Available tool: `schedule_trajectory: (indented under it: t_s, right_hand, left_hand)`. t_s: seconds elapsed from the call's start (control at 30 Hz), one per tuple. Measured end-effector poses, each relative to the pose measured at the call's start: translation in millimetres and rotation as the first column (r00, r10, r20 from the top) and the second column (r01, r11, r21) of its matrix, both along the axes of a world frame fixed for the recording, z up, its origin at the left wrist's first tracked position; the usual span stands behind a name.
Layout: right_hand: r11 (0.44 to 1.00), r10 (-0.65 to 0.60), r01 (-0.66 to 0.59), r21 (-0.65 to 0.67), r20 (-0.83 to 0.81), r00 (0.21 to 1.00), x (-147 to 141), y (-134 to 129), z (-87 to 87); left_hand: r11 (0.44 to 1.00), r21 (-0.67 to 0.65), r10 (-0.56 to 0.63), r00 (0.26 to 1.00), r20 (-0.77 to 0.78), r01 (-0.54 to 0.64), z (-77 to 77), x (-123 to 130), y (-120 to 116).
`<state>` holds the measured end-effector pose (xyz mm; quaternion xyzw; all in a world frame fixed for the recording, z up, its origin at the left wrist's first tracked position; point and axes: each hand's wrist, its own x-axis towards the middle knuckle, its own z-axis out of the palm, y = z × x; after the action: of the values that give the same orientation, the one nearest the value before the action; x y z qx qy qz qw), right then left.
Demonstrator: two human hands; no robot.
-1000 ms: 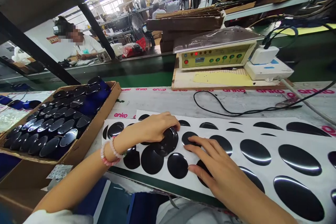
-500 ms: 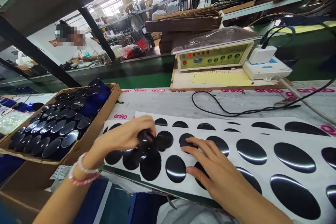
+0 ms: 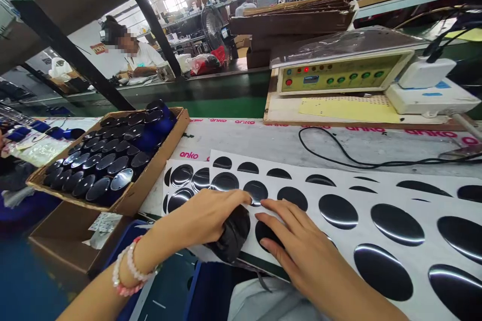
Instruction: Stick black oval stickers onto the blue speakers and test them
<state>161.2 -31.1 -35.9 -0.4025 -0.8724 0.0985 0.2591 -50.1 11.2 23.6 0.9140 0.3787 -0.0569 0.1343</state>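
My left hand (image 3: 211,216) is closed on a dark, rounded piece (image 3: 232,238), smeared by motion and partly hidden under the fingers. That piece is tilted over the front edge of a white sheet (image 3: 419,262) printed or covered with rows of glossy black discs (image 3: 338,211). Fingers spread, my right hand (image 3: 301,246) rests on the sheet just right of the left one. Its fingertips lie around a black disc (image 3: 263,233), partly covering it. The thumb and forefinger of the left hand nearly meet the right fingertips.
On the left, a cardboard tray (image 3: 150,188) holds many blue cylinders with black round tops. An open carton (image 3: 56,241) stands below it. Behind the sheets lie a black cable (image 3: 339,153), a control box (image 3: 341,72) and a white power adapter (image 3: 425,72). Another person (image 3: 145,57) sits beyond.
My left hand has come lower and tipped the dark piece toward the sheet's front edge. My right hand has slid left over the sheet, closer to it. The view has shifted left.
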Motion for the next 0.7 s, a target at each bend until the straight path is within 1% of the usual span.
schedule_trajectory:
  t_s: [0.07,0.2,0.3,0.4,0.5,0.6,0.67,0.7]
  right_hand:
    - [1.0,-0.003,0.004,-0.019,0.017,1.0,0.1,0.8,-3.8]
    - [0.998,-0.007,0.009,-0.064,0.025,1.0,2.0,0.9,-5.4]
    - [0.997,-0.007,0.009,-0.082,0.027,1.0,2.0,-0.4,-4.3]
    - [0.997,-0.004,0.005,-0.081,0.012,1.0,1.4,-1.5,-4.1]
    - [0.998,-0.002,0.002,-0.067,0.003,1.0,1.7,-1.6,-6.1]
    - [1.0,0.004,-0.004,-0.023,-0.012,1.0,3.5,-0.9,-9.3]
    - [1.0,0.006,-0.005,0.02,-0.026,1.0,4.2,-0.5,-10.1]
    - [0.999,0.004,-0.003,0.044,-0.033,0.999,3.8,-0.4,-9.6]
  left_hand:
    - [1.0,0.011,-0.026,1.0,0.014,0.026,-1.9,-1.5,7.4]
    - [0.995,-0.026,-0.095,0.995,0.013,0.095,2.2,-1.7,17.5]
    - [0.994,-0.028,-0.108,0.994,0.011,0.108,3.2,-0.9,14.5]
    - [0.997,-0.022,-0.077,0.996,0.032,0.078,5.2,-7.3,3.9]
    - [0.996,-0.089,0.04,0.99,0.136,-0.028,15.1,-24.6,-10.5]
    - [0.969,-0.165,0.215,0.955,0.202,-0.183,32.7,-50.6,-26.3]
    - [0.94,-0.181,0.329,0.908,0.259,-0.289,44.6,-67.6,-35.4]
    - [0.922,-0.164,0.386,0.87,0.308,-0.351,49.3,-74.1,-38.3]
